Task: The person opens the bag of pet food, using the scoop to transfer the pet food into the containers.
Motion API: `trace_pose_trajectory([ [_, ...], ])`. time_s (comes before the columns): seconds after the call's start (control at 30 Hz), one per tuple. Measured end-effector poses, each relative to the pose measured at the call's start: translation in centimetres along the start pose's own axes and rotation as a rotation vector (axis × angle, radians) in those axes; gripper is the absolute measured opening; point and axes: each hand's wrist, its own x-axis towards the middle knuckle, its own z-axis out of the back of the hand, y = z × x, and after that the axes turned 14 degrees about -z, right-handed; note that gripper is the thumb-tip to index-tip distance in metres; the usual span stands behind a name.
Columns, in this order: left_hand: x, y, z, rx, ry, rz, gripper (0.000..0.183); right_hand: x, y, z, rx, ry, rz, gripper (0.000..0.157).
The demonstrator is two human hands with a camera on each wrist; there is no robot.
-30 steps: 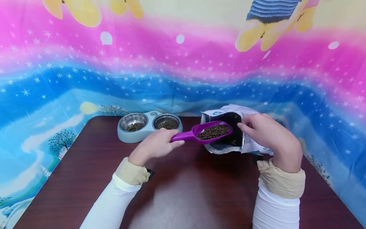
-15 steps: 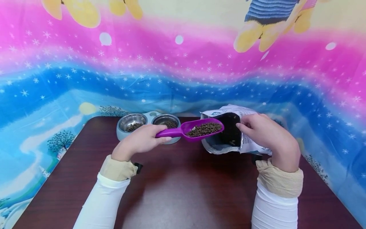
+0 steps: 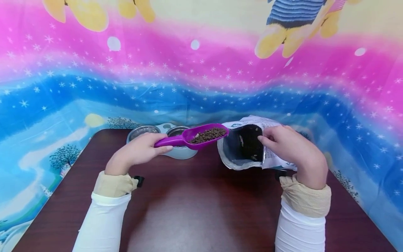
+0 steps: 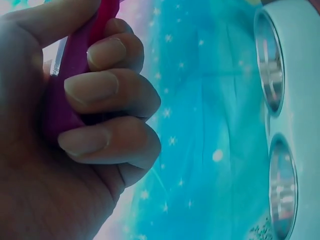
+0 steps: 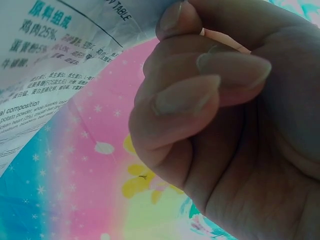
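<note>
My left hand [image 3: 135,151] grips the handle of a purple scoop [image 3: 204,146], its fingers curled round it in the left wrist view. Brown kibble [image 3: 207,135] fills the scoop, which is level, between the bag and the bowls. With thumb and fingers my right hand [image 3: 292,148] pinches the edge of a white pet food bag [image 3: 277,159], whose mouth gapes toward the left. Printed text covers the bag's side [image 5: 50,60] in the right wrist view. Behind the left hand stands a pale blue double feeder [image 3: 181,153] with two steel bowls, partly hidden by hand and scoop.
A dark reddish-brown table [image 3: 189,210] carries everything. A colourful printed cloth [image 3: 176,80] hangs close behind it and along both sides. The feeder stands near the table's back edge, left of the bag.
My left hand has drawn the kibble-filled scoop out of the bag's mouth and leftward, to in front of the feeder. The right hand keeps its hold on the bag.
</note>
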Motion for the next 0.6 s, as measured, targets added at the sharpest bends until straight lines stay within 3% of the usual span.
trace_pose_trajectory([
  [0.3, -1.3, 1.2, 1.4, 0.08, -0.034, 0.085, 0.03, 0.0, 0.1, 0.0, -0.003, -0.008, 0.012, 0.033],
  [0.6, -1.9, 2.5, 1.8, 0.058, -0.022, 0.16, 0.033, -0.1, 0.1, 0.0, -0.006, -0.016, 0.015, 0.034],
])
